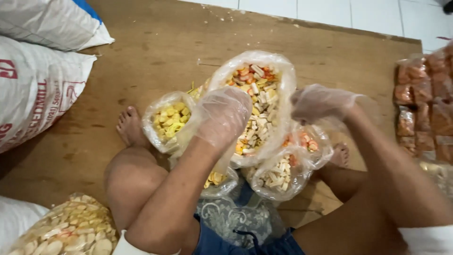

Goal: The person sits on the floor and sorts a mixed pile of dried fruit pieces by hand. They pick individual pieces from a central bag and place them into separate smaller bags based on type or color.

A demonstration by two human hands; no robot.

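Observation:
I sit cross-legged on a wooden floor. Both hands wear thin clear plastic gloves. My left hand [222, 115] grips the left rim of a clear plastic bag [278, 85] filled with mixed cream, orange and yellow cracker pieces. My right hand [317, 103] pinches the bag's right rim, holding it open and upright. Around it lie a bag of yellow crackers [167, 120], a bag of cream sticks [278, 175] and a small bag of orange pieces [309, 141]. Another bag [218, 182] is partly hidden under my left forearm.
Two large white woven sacks [37, 80] lie at the left. A big bag of pale round crackers [71, 231] sits at the bottom left. Stacked packets of reddish snacks [424, 104] stand at the right. White tiles [358, 14] border the wood at the top.

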